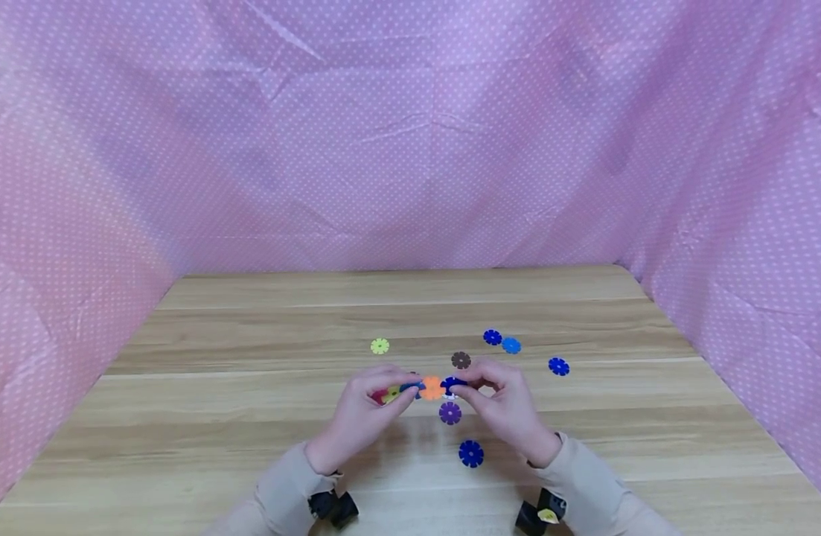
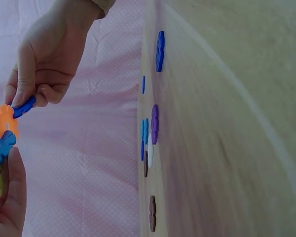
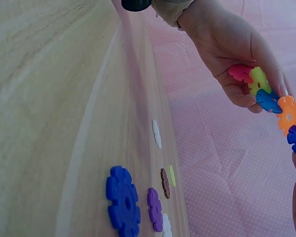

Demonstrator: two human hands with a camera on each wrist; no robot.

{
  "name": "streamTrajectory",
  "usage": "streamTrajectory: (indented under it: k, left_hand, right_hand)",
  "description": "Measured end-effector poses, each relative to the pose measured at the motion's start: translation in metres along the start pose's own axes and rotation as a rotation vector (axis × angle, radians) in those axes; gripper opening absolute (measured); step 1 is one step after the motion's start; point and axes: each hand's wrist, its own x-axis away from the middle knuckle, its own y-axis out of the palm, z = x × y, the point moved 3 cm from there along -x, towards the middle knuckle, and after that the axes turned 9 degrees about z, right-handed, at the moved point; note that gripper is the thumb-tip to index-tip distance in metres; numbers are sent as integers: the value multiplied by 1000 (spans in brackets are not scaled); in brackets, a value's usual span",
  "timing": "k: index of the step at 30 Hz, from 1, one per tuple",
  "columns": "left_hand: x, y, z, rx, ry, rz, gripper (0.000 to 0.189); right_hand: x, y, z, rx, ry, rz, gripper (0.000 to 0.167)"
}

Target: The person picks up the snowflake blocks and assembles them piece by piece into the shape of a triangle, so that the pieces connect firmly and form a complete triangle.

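Observation:
Several notched plastic snowflake discs are linked in a row above the table. My left hand (image 1: 363,407) pinches this row between thumb and fingers. It runs from a pink disc (image 3: 240,73) through a yellow-green disc (image 3: 259,80) and a blue disc (image 3: 269,101) to an orange disc (image 1: 432,388) at the end. Between its thumb and fingers, my right hand (image 1: 508,400) pinches a dark blue disc (image 2: 23,107), whose edge meets the orange disc's edge. How deeply these two are slotted together I cannot tell.
Loose discs lie on the wooden table (image 1: 216,417): purple (image 1: 450,413) and dark blue (image 1: 471,453) below the hands, brown (image 1: 461,360), light blue (image 1: 511,345) and yellow-green (image 1: 379,346) beyond them. Another dark blue disc (image 1: 559,366) lies right. Pink dotted cloth (image 1: 410,149) surrounds the table.

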Motion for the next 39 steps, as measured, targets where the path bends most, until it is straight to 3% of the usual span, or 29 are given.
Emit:
streamTrajectory:
  k: [6, 13, 16, 20, 23, 31, 39]
  left_hand:
    - [-1, 2, 3, 1, 72, 40, 13]
    - [-2, 2, 4, -13, 71, 46, 12]
    - [-1, 2, 3, -34, 4, -2, 15]
    - [0, 1, 1, -51, -146, -136, 25]
    - [1, -1, -1, -67, -207, -200, 31]
    - [6, -10, -9, -90, -242, -180, 26]
    - [7, -5, -12, -70, -228, -273, 16]
  right_hand:
    - [-1, 2, -5, -44, -123, 29, 20]
    - [0, 2, -5, -54, -103, 29, 20]
    - [1, 2, -3, -46, -52, 21, 18]
    - [-1, -1, 2, -42, 68, 22, 15]
    - [-4, -6, 6, -50, 151, 17, 16]
    - [-13, -20, 18, 10, 308, 3, 15]
    - [-21, -20, 20, 52, 361, -88, 14]
